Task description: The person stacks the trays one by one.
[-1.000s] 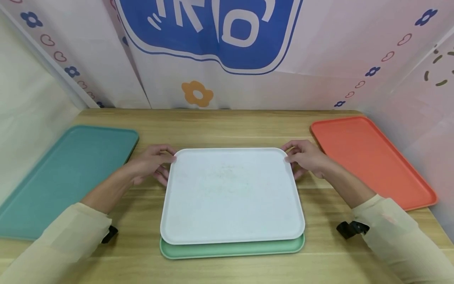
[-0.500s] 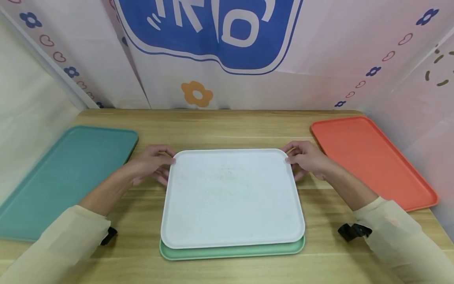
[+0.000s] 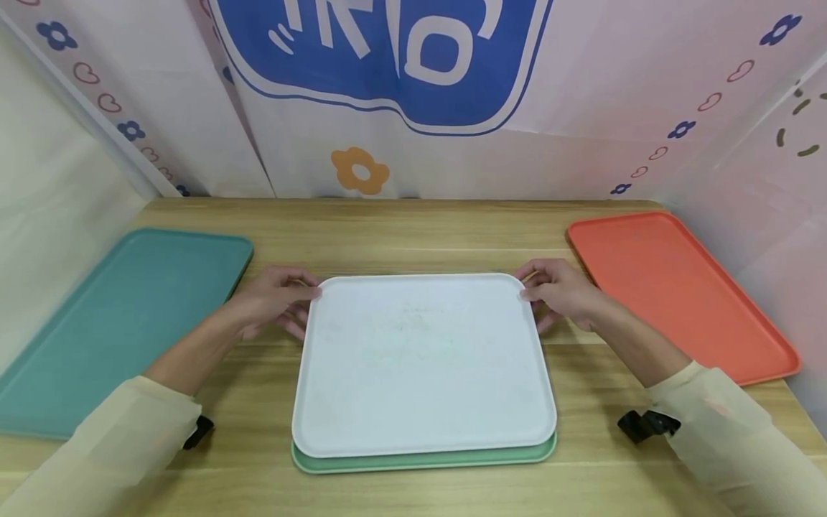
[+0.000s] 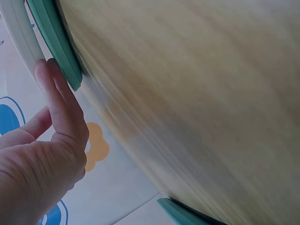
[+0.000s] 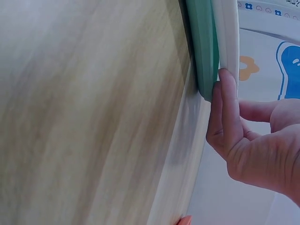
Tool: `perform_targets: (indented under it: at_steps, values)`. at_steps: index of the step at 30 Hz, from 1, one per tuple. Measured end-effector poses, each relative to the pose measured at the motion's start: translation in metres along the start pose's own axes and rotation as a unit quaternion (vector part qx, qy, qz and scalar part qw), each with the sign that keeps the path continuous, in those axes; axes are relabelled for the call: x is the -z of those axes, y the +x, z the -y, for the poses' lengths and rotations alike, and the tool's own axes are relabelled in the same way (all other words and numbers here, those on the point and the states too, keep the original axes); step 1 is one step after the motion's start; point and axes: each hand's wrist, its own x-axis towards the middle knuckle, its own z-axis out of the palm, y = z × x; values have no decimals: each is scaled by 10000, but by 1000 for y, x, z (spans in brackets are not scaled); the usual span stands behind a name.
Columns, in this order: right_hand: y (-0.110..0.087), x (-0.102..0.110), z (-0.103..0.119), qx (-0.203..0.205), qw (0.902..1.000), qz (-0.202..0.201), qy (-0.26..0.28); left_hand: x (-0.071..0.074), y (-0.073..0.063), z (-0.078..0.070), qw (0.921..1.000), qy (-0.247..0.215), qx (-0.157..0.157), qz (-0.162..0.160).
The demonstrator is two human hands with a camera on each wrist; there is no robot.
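A white tray (image 3: 423, 366) lies over a light green tray (image 3: 423, 461), whose front rim peeks out below it. My left hand (image 3: 274, 296) pinches the white tray's far left corner, thumb on top and fingers below. At the far right corner my right hand (image 3: 558, 291) grips it the same way. In the left wrist view a narrow gap parts the white rim (image 4: 21, 35) from the green rim (image 4: 56, 42), with fingertips at it. The right wrist view has the white rim (image 5: 228, 37) close against the green one (image 5: 204, 47), fingertips right beneath.
A teal tray (image 3: 129, 323) rests on the wooden table (image 3: 400, 230) at the left. On the right lies an orange-red tray (image 3: 678, 294), angled along the side. Printed white sheeting (image 3: 491, 165) walls off the back and both sides.
The white tray's front edge has come down and nearer, so less of the green tray shows. Its far edge has sunk slightly along with both hands, which keep their grip.
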Motion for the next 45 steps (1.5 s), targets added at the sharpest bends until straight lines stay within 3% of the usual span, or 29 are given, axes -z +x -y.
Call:
perform_targets:
  at_steps: [33, 45]
  values:
    - [-3, -2, 2, 78, 9992, -358, -138, -3, -4, 0, 9999, 111, 27, -124]
    - [-7, 0, 2, 12, 9998, -193, -15, -5, -5, -1, 9994, 247, -7, -260]
